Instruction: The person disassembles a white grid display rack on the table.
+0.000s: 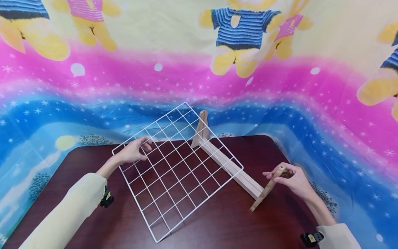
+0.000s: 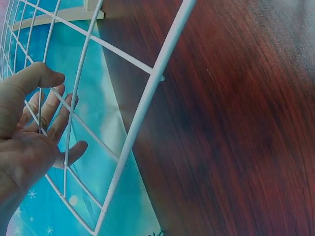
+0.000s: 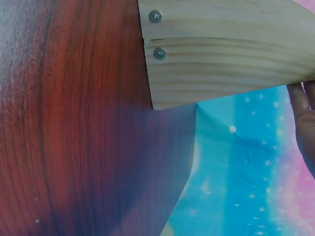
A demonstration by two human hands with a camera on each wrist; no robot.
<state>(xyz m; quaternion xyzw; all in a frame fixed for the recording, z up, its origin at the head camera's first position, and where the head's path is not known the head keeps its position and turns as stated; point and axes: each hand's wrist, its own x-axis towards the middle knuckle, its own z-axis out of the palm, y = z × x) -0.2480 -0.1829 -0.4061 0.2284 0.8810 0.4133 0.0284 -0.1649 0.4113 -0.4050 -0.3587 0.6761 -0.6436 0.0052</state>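
A white wire grid panel (image 1: 196,208) is tilted up from the table, its lowest corner at the table surface. My left hand (image 1: 133,151) grips it near the upper left edge; in the left wrist view, the thumb (image 2: 42,78) and fingers lie on either side of the wires. To the right stands a wooden stand, a long crossbar (image 1: 231,167) between two end pieces. My right hand (image 1: 293,180) pinches the top of the near end piece (image 1: 268,190). Screw heads (image 3: 160,53) show on that piece in the right wrist view. The far end piece (image 1: 202,129) is partly behind the grid.
Everything is over a dark red-brown wooden table (image 1: 102,221). A printed cloth (image 1: 174,83) with bears and snowflakes hangs behind and around it. The table's right edge runs close to my right hand.
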